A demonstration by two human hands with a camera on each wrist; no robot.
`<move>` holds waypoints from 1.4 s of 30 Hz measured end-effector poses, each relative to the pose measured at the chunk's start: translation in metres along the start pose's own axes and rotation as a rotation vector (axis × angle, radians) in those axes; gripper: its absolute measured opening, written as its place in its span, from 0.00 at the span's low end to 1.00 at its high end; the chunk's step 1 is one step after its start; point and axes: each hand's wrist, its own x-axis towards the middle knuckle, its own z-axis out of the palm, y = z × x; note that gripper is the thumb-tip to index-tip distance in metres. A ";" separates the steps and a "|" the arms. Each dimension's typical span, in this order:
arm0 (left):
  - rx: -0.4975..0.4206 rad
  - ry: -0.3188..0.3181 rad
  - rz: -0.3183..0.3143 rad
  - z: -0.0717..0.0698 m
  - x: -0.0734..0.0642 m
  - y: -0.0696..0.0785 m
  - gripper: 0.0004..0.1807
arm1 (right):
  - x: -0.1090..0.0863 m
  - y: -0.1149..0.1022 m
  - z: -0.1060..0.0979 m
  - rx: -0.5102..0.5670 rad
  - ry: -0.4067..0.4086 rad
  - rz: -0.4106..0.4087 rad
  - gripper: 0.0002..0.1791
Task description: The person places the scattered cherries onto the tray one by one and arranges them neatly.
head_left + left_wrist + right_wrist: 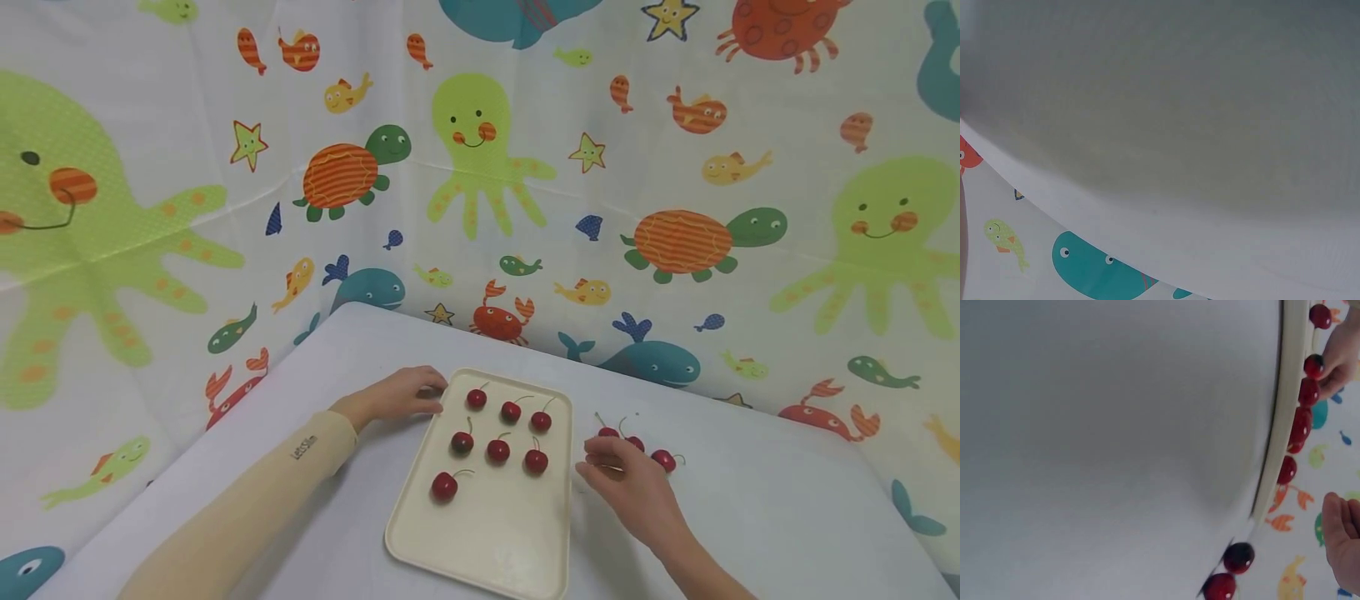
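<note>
We see a shallow cream rectangular tray with rounded corners (495, 533) on a smooth white tabletop (780, 508), its long side running near to far. Seven glossy round red cherries with thin stems (498, 451) sit on it: three across the far end, three in the middle, one at the left starting a third row. We judge the even gaps deliberate, leaving the near end bare as room for more.

Three loose red cherries with stems (663, 461) lie on the table just right of the tray, likely kept there for easy reach by the right hand (633, 487). That hand hovers beside them, fingers bent and thumb apart, with nothing visible in its grasp; it partly covers two of them.

The left hand (393, 393), below a beige fabric sleeve (277, 483), is at the tray's far left edge, fingers loosely bent and thumb apart. It probably steadies the tray, but we can't tell whether it presses the rim. A white backdrop with printed sea animals (645, 183) hangs behind.
</note>
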 end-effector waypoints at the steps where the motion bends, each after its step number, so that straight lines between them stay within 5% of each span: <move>1: 0.000 0.000 0.001 0.000 0.000 0.000 0.24 | 0.000 0.003 -0.001 -0.004 0.004 0.009 0.21; 26: -0.003 -0.001 -0.001 0.001 0.000 0.000 0.24 | 0.005 0.048 -0.023 -0.107 0.019 0.093 0.25; 42: -0.009 -0.001 0.012 0.000 0.000 0.000 0.24 | 0.014 0.079 -0.048 -0.215 0.066 0.057 0.24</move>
